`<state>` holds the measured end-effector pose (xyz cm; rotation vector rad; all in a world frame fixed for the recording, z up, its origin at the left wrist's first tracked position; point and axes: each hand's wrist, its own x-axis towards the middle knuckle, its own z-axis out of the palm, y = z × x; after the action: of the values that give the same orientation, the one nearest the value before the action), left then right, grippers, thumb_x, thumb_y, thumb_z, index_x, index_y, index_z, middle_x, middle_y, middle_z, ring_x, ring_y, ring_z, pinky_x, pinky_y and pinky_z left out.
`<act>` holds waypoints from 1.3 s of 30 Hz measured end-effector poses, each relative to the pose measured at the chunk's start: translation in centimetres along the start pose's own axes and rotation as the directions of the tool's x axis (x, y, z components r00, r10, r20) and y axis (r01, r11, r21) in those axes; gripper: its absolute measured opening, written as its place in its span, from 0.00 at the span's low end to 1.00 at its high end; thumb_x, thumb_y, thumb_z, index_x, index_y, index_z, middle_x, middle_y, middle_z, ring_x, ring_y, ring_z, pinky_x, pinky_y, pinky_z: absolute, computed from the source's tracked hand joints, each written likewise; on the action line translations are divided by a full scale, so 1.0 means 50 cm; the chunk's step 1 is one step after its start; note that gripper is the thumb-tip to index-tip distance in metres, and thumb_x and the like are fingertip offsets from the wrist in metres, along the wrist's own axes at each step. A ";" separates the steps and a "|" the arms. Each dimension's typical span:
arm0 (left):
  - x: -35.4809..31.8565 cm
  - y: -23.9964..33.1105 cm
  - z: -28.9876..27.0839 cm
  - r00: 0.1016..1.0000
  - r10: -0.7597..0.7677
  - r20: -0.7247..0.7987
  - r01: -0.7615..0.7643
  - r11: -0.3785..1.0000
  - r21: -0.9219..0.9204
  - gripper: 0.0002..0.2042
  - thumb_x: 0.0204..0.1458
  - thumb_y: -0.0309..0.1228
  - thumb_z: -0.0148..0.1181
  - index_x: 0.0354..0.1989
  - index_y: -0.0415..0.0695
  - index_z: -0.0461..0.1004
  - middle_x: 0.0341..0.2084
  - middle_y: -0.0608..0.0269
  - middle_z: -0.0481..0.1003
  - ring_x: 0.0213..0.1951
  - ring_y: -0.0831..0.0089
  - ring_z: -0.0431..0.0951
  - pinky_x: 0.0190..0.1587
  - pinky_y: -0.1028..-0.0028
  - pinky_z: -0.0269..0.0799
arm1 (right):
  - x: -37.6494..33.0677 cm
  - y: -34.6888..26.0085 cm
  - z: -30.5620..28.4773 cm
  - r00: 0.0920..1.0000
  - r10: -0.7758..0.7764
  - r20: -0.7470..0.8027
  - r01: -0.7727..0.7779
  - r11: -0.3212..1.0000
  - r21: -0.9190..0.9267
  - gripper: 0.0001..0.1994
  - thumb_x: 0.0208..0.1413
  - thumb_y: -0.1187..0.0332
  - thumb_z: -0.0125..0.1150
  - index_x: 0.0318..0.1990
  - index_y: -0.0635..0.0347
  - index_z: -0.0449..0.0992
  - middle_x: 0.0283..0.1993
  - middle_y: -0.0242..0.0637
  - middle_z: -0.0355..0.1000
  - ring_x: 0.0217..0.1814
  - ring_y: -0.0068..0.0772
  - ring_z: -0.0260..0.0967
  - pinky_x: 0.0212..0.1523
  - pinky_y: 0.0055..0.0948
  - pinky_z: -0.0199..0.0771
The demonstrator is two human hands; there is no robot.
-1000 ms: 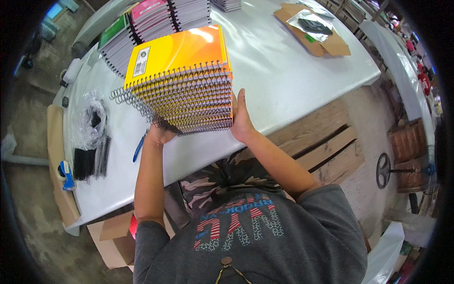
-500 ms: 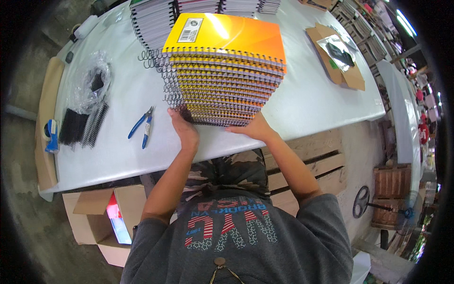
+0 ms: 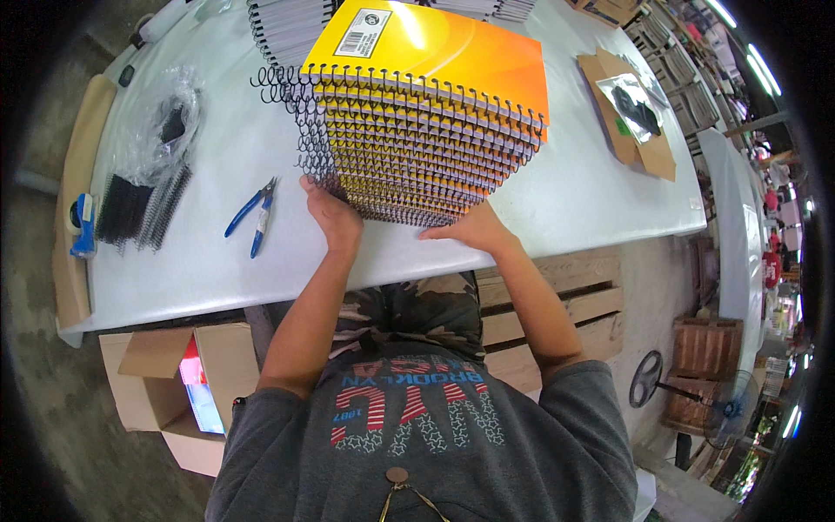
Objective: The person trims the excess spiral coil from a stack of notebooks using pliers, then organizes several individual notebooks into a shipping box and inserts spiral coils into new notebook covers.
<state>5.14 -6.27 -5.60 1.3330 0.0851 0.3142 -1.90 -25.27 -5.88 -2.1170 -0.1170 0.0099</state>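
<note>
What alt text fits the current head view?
A person's left hand and right hand hold the near lower corners of a stack of yellow-orange spiral notebooks, coil ends jutting out leftward, at a white table. Blue-handled pliers, black coils and clear plastic lie to the left; opened cardboard lies right.

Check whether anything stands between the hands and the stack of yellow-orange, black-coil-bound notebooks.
Nothing visible does: the left hand and right hand both meet the notebook stack at its lower end. The blue-handled metal pliers lie aside, left of the left hand.
</note>
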 end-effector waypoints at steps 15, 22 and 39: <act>-0.007 0.018 0.010 0.999 0.032 -0.035 -0.035 0.994 -0.107 0.27 0.64 0.42 0.24 0.36 0.31 0.68 0.32 0.60 0.72 0.33 0.75 0.68 0.41 0.76 0.65 | 0.000 -0.026 0.003 0.988 0.067 -0.140 -0.072 0.997 -0.033 0.61 0.14 0.59 0.82 0.61 0.63 0.48 0.59 0.43 0.58 0.63 0.39 0.54 0.64 0.37 0.51; 0.001 -0.016 -0.017 0.995 0.097 -0.028 -0.095 0.992 0.082 0.27 0.64 0.43 0.24 0.32 0.33 0.69 0.28 0.62 0.72 0.30 0.76 0.67 0.37 0.76 0.64 | 0.003 -0.021 0.003 0.998 0.000 -0.061 0.009 0.988 0.157 0.62 0.13 0.65 0.83 0.62 0.65 0.46 0.60 0.42 0.57 0.63 0.38 0.54 0.64 0.35 0.52; 0.016 -0.026 -0.031 0.995 0.018 -0.095 -0.025 0.997 -0.070 0.24 0.63 0.44 0.28 0.29 0.38 0.66 0.23 0.65 0.67 0.29 0.77 0.64 0.34 0.76 0.61 | -0.005 -0.019 0.001 0.980 -0.069 -0.185 0.071 0.997 0.005 0.64 0.09 0.58 0.83 0.62 0.63 0.48 0.61 0.42 0.58 0.63 0.39 0.56 0.62 0.36 0.55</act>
<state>5.77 -4.86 -7.15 1.2493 0.1382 0.3950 -2.24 -24.78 -5.11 -2.0896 -0.0806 -0.2268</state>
